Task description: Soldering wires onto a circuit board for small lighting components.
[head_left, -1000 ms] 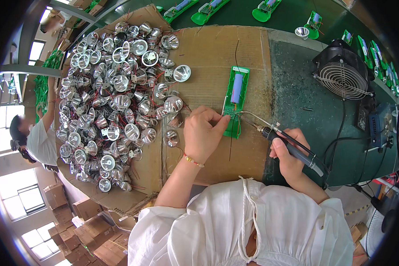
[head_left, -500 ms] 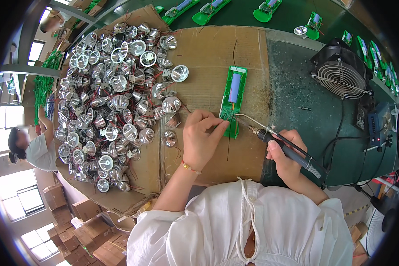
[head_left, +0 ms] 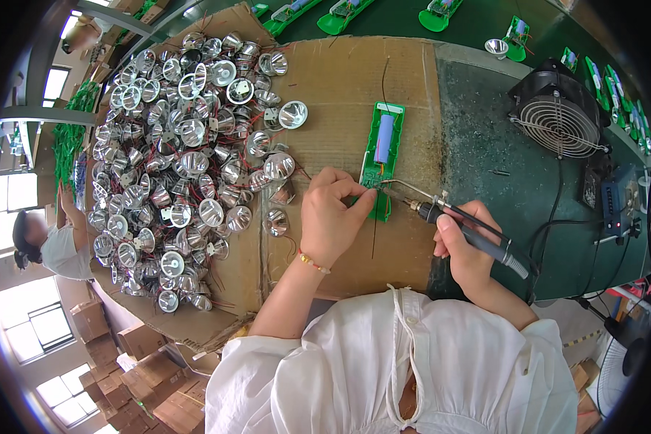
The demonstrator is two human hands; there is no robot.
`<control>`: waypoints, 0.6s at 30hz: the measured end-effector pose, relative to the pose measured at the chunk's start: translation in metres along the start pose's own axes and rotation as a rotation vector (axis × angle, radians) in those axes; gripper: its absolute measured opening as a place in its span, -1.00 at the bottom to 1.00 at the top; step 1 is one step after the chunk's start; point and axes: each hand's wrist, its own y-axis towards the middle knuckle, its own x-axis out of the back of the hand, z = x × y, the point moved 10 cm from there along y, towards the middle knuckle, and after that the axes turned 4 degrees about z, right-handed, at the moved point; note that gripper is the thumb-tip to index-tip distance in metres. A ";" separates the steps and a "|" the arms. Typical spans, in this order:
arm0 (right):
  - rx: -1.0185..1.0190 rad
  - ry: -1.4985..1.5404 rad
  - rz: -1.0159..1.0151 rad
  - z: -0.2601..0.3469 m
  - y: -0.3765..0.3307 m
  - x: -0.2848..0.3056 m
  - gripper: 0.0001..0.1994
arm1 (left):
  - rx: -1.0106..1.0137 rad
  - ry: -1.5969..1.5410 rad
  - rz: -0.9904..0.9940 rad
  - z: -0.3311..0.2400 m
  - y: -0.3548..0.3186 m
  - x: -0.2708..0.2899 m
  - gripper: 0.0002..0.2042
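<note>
On the brown cardboard lies a green plastic housing (head_left: 390, 149) with a blue cylindrical battery (head_left: 385, 137) and a small green circuit board (head_left: 373, 176) in it. My left hand (head_left: 334, 215) is at the housing's near part, thumb and forefinger pinched together beside the board; what they hold is too small to make out. My right hand (head_left: 474, 242) grips a soldering iron (head_left: 477, 242) with a thin bent metal tube (head_left: 414, 189) fixed along it. The iron's tip points left at the board, close to my left fingertips; whether it touches is unclear.
A large pile of silver reflector cups (head_left: 195, 163) with red wires covers the left side. A black fan (head_left: 557, 116) with a wire guard stands at right, near a blue power box (head_left: 618, 206) and cables. More green housings (head_left: 438, 14) line the far edge. Another person (head_left: 61, 242) works at left.
Both hands stay at the circuit board with only slight shifts. The rear end of the soldering iron has risen a little in the picture.
</note>
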 end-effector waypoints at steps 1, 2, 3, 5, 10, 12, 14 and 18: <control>-0.021 0.038 0.009 -0.002 0.001 0.000 -0.86 | 0.032 -0.008 0.013 0.002 0.001 0.000 -0.91; -0.020 0.039 0.011 -0.002 0.000 0.001 -0.86 | 0.063 -0.015 0.024 0.003 0.001 0.000 -0.91; 0.017 0.059 -0.012 0.001 -0.002 0.004 -0.86 | 0.063 -0.014 0.022 0.003 0.001 0.000 -0.91; 0.083 0.049 -0.058 0.007 -0.007 0.013 -0.85 | 0.029 -0.013 0.021 0.002 0.001 -0.001 -0.91; 0.100 0.015 -0.086 0.007 -0.008 0.030 -0.84 | 0.034 0.019 0.030 0.000 0.003 -0.001 -0.90; 0.096 0.012 -0.089 0.004 -0.009 0.035 -0.84 | 0.061 0.036 0.056 0.001 0.003 -0.002 -0.89; 0.101 -0.002 -0.084 0.002 -0.010 0.039 -0.85 | 0.040 0.063 0.057 -0.001 0.003 -0.001 -0.88; 0.129 -0.019 -0.090 0.004 -0.011 0.051 -0.84 | 0.090 0.010 0.149 -0.009 0.004 -0.001 -0.87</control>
